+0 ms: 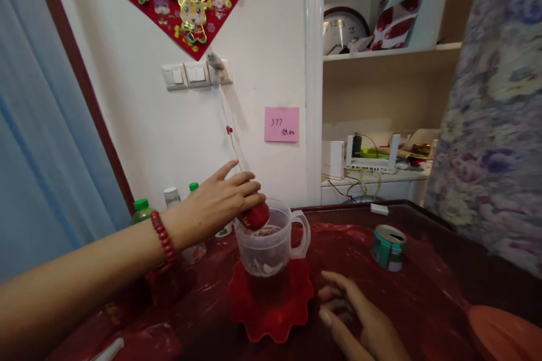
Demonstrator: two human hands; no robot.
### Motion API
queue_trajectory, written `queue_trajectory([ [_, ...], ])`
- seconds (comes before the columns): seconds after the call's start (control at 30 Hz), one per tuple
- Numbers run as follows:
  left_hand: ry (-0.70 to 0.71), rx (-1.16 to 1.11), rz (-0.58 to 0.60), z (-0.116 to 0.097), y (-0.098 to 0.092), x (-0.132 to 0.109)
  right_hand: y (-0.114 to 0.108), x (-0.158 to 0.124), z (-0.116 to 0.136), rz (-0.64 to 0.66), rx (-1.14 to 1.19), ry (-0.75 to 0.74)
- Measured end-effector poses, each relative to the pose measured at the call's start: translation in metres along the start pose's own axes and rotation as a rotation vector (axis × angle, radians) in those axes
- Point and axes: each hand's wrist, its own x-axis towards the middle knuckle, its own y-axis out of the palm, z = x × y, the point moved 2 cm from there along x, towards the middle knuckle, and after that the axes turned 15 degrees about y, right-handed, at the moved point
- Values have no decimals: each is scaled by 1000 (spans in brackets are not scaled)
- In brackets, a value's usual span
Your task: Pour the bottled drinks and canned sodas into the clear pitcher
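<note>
My left hand (228, 197), with a red bead bracelet (163, 237) on the wrist, grips a red can (255, 216) tilted over the rim of a clear plastic jug (265, 251). Dark liquid shows low in the jug, and some bubbly liquid is visible near the can's mouth. The jug stands on a red scalloped tray (277, 316), its handle toward the right. My right hand (351, 313) hovers to the right of the tray, fingers curled loosely and apart, holding nothing.
An opened green can (388, 248) stands right of the jug. Bottles with green caps (141, 203) and a white cap (171, 194) are behind my left arm. An orange object (503, 333) lies at the lower right, a small white object (379, 209) near the back edge.
</note>
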Motion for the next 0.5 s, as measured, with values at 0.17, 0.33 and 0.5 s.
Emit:
queue_trajectory([
  [0.17,-43,3,-46,0,1,-3,-17,8,17,-91,71,62],
  [0.33,-74,-52,-58,-5,5,-10,-41,18,31,-272,173,94],
  [0.5,-241,-174,-147,-3,10,-24,-70,28,37,-406,175,99],
])
